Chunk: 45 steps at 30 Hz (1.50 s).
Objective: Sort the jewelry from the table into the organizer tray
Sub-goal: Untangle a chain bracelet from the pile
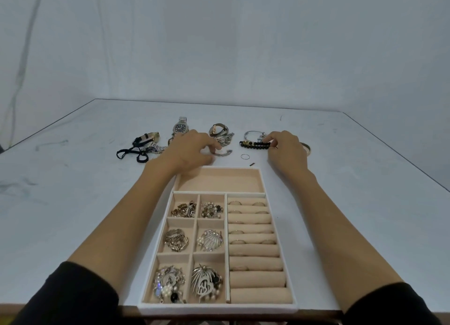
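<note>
Scuffed pale grey table, plain draped backdrop behind. Right hand pinches black bead bracelet. Left hand curled beside silver chain — grasp unclear.

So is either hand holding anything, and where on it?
The right hand pinches the black bead bracelet at its right end. The left hand curls over a silver chain; a grip cannot be told.

We log our left hand pinching one end of a silver chain on the table, just beyond the tray. Our right hand pinches a black bead bracelet. A loose ring lies between the hands.
</note>
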Motion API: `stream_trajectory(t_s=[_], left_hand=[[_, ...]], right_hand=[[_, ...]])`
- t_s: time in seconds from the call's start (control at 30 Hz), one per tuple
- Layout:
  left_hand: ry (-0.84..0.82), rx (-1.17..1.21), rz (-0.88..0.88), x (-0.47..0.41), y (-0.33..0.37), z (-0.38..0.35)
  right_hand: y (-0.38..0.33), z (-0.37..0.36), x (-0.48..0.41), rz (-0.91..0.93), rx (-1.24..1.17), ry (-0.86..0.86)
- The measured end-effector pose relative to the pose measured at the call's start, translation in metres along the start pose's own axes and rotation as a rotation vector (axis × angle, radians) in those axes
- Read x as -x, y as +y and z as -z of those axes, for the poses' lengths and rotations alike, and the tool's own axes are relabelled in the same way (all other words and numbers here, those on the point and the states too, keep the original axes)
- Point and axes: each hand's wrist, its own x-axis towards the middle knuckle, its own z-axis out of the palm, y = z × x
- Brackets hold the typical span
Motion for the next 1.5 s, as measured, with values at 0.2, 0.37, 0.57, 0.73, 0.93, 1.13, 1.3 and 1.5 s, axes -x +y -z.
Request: stream_trajectory(t_s=[0.2,0.37,0.57,0.73,0.93,1.13,1.3,1.5], left_hand=[[0.052,-0.058,0.047,0.003,0.000,-0.001],[0.019,-0.033,0.080,0.006,0.002,0.000],[-0.039,-0.083,0.067,0.003,0.006,0.001],[-0.084,-0.124,0.052,0.002,0.007,0.001],[0.092,-0.075,-0.006,0.007,0.010,-0.004],[0.113,0.427,-0.034,0.009,0.005,-0.008],[0.170,0.834,-0.012,0.010,0.011,0.000],[0.183,0.920,0.026,0.009,0.013,0.006]], right_hand=[[-0.001,-0.001,0.000,0.012,0.003,0.010],[-0.007,-0.002,0.002,0.039,-0.001,0.012],[-0.021,-0.003,0.004,0.091,0.002,-0.015],[-0.031,-0.005,0.004,0.133,-0.085,-0.088],[-0.058,-0.011,0.013,0.260,-0.280,-0.342],[-0.071,-0.007,0.018,0.237,-0.371,-0.360],[-0.084,0.004,0.019,0.150,-0.565,-0.298],[-0.097,0.017,0.013,0.093,-0.769,-0.304]])
